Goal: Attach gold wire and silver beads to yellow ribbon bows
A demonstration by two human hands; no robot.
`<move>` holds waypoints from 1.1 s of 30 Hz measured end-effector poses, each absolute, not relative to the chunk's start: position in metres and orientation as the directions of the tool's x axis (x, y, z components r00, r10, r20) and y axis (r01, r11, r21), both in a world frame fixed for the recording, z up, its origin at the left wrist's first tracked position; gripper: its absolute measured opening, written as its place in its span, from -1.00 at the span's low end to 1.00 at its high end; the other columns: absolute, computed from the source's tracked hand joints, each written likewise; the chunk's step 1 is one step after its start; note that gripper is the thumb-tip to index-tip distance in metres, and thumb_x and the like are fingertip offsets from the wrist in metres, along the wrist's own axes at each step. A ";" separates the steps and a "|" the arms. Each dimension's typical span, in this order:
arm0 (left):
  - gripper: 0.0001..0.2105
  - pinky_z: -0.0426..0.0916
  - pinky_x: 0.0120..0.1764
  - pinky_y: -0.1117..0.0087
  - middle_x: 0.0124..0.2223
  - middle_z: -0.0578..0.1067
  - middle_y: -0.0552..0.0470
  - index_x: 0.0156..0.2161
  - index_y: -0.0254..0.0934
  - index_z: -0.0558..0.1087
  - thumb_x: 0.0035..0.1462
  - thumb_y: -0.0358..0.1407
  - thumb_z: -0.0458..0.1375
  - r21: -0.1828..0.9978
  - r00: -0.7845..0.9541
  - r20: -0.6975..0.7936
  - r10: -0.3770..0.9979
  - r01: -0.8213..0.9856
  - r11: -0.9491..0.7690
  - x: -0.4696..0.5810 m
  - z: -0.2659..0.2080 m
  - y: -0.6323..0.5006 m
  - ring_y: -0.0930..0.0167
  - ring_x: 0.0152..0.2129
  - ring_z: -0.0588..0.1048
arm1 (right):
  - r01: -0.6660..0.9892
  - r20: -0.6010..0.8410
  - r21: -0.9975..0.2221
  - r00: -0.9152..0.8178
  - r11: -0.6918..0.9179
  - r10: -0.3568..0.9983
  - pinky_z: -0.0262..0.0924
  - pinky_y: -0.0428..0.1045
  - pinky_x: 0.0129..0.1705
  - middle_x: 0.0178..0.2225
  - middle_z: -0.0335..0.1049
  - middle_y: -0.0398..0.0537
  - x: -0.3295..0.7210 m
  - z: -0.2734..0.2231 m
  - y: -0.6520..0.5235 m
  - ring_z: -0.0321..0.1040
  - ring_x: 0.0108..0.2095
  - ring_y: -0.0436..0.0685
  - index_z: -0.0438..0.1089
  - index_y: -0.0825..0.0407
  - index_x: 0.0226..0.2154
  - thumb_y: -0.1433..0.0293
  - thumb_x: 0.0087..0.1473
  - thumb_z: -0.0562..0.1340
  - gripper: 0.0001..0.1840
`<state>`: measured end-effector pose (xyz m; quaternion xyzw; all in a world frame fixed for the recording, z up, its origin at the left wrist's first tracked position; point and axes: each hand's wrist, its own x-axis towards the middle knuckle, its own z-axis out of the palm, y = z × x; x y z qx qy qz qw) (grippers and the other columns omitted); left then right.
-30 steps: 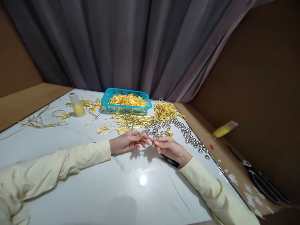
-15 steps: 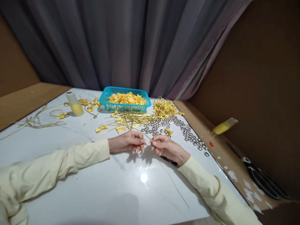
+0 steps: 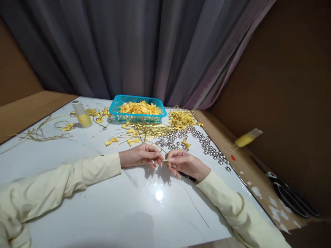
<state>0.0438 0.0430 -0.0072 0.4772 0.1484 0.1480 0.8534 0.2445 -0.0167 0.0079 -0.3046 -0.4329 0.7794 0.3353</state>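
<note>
My left hand (image 3: 143, 155) and my right hand (image 3: 184, 162) meet above the middle of the white table, fingertips pinched and almost touching. Between them runs a short stretch of gold cord (image 3: 164, 161), gripped from both sides. Part of the cord loops up behind the fingers, and most of it is hidden by them. Just beyond the hands lies a bundle of gold cords (image 3: 155, 130) with several yellow bows (image 3: 133, 142) beside it. Silver rings or beads (image 3: 170, 140) are scattered behind my right hand. A dark object (image 3: 188, 176) shows partly beneath the right wrist.
A blue basket (image 3: 138, 118) of yellow bows stands at the back, a pile of corded bows (image 3: 181, 119) to its right. A spool of yellow thread (image 3: 83, 115) stands at left; another yellow spool (image 3: 248, 137) and scissors (image 3: 291, 194) lie at right. Thin thread (image 3: 193, 203) trails nearer.
My fingertips have come slightly closer together around the cord, and the right hand's lower fingers have spread a little downward. The things on the table stay where they were.
</note>
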 end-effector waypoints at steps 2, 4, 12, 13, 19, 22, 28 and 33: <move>-0.77 0.38 -0.44 0.56 -0.45 0.54 -0.04 -0.36 -0.43 0.52 -0.02 -0.24 0.30 0.864 0.920 -0.120 0.373 -0.088 0.495 0.043 -0.007 0.043 0.53 -0.57 0.48 | -0.255 -0.185 -0.880 -0.595 -0.402 0.782 0.22 -0.17 -0.67 -0.65 0.39 -0.12 0.244 0.009 -0.017 0.34 -0.67 -0.03 0.42 0.16 -0.55 0.40 -0.14 0.33 -0.86; -0.77 0.38 -0.45 0.55 -0.45 0.55 -0.04 -0.37 -0.42 0.53 -0.03 -0.23 0.30 0.867 0.927 -0.140 0.349 -0.056 0.496 0.043 -0.007 0.043 0.52 -0.57 0.48 | -0.256 -0.181 -0.882 -0.591 -0.395 0.786 0.27 -0.16 -0.62 -0.64 0.40 -0.12 0.244 0.010 -0.017 0.41 -0.60 0.01 0.41 0.16 -0.56 0.42 -0.14 0.32 -0.87; -0.76 0.41 -0.45 0.53 -0.51 0.53 -0.01 -0.39 -0.41 0.56 -0.04 -0.20 0.30 0.913 0.945 -0.192 0.265 0.073 0.401 0.043 -0.008 0.042 0.51 -0.58 0.47 | -0.239 -0.166 -0.903 -0.571 -0.356 0.804 0.30 -0.13 -0.59 -0.61 0.42 -0.10 0.242 0.010 -0.018 0.44 -0.58 0.05 0.40 0.15 -0.57 0.43 -0.12 0.28 -0.89; -0.76 0.41 -0.46 0.53 -0.53 0.53 0.00 -0.38 -0.41 0.57 -0.03 -0.20 0.29 0.919 0.946 -0.192 0.261 0.080 0.386 0.043 -0.008 0.041 0.51 -0.59 0.47 | -0.235 -0.167 -0.905 -0.568 -0.354 0.806 0.30 -0.14 -0.60 -0.61 0.42 -0.10 0.242 0.010 -0.018 0.44 -0.58 0.05 0.40 0.15 -0.57 0.43 -0.12 0.28 -0.89; -0.77 0.41 -0.46 0.55 -0.54 0.53 0.02 -0.36 -0.39 0.58 -0.03 -0.21 0.29 0.924 0.945 -0.205 0.255 0.101 0.368 0.044 -0.007 0.040 0.51 -0.59 0.48 | -0.196 -0.191 -0.913 -0.571 -0.359 0.799 0.27 -0.17 -0.64 -0.63 0.42 -0.09 0.239 0.013 -0.020 0.41 -0.64 0.01 0.41 0.19 -0.58 0.45 -0.11 0.27 -0.88; -0.78 0.41 -0.46 0.55 -0.54 0.52 0.03 -0.36 -0.38 0.58 -0.03 -0.22 0.30 0.926 0.946 -0.202 0.252 0.101 0.363 0.044 -0.006 0.040 0.51 -0.59 0.48 | -0.177 -0.203 -0.914 -0.578 -0.364 0.790 0.27 -0.17 -0.65 -0.65 0.42 -0.08 0.238 0.015 -0.021 0.40 -0.66 0.01 0.41 0.19 -0.58 0.46 -0.11 0.27 -0.89; -0.81 0.41 -0.46 0.54 -0.54 0.52 0.04 -0.37 -0.38 0.58 -0.01 -0.25 0.28 0.931 0.947 -0.210 0.245 0.117 0.345 0.045 -0.004 0.040 0.52 -0.60 0.48 | -0.150 -0.209 -0.921 -0.587 -0.358 0.782 0.28 -0.17 -0.62 -0.63 0.44 -0.07 0.239 0.015 -0.021 0.40 -0.66 -0.01 0.41 0.19 -0.55 0.44 -0.09 0.27 -0.87; -0.83 0.39 -0.48 0.57 -0.54 0.53 0.02 -0.37 -0.40 0.58 -0.01 -0.28 0.28 0.923 0.941 -0.219 0.258 0.114 0.366 0.045 -0.006 0.040 0.52 -0.59 0.48 | -0.111 -0.213 -0.935 -0.588 -0.338 0.780 0.29 -0.16 -0.63 -0.60 0.44 -0.08 0.241 0.015 -0.020 0.38 -0.66 -0.02 0.40 0.18 -0.53 0.39 -0.08 0.29 -0.84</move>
